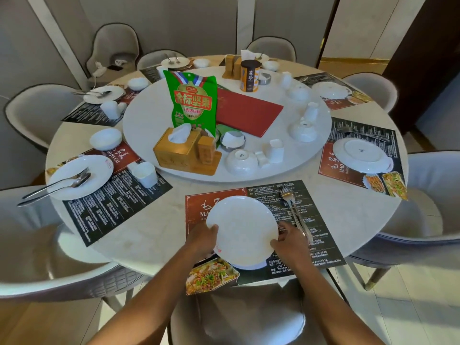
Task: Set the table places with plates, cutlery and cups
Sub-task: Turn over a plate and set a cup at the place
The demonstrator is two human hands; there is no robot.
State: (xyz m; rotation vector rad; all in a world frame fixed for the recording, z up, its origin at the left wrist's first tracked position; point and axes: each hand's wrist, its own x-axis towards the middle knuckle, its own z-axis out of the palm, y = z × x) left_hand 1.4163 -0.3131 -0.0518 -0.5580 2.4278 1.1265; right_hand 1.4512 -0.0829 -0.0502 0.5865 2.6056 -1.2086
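Both hands hold one white plate [242, 229] over the near placemat [308, 247]: left hand [202, 239] grips the plate's left rim, fingers curled under; right hand [288, 245] pinches the lower right rim. Plate looks tilted, far edge raised, near edge low over what seems a white bowl or base [246, 265] showing beneath it. I cannot tell whether they touch.

Step in hand, my reading: seating the plate at this place. To do it well I would level it first, centre it on the placemat, and lower it evenly with both hands so the rim does not knock on whatever sits under it. Release only once it rests flat.

Surroundings, left to right. Left place: plate with fork and spoon [79, 176] laid across it, a bowl [105, 138] behind, a cup [144, 173] on the mat. That one looks finished. On the turntable [149, 115]: wooden tissue box [178, 149], green snack bag [191, 100], red folder [246, 113], upturned bowl [241, 161], small cups [275, 150] not yet distributed. Just right of the held plate, cutlery [292, 210] lies on the placemat, close to my right hand. Main hazard: my wrist brushing it when I let go. Right place: upside-down plate [362, 155], no cup beside it.

The near chair [236, 319] sits below my arms, no obstruction on the tabletop [159, 227] itself.
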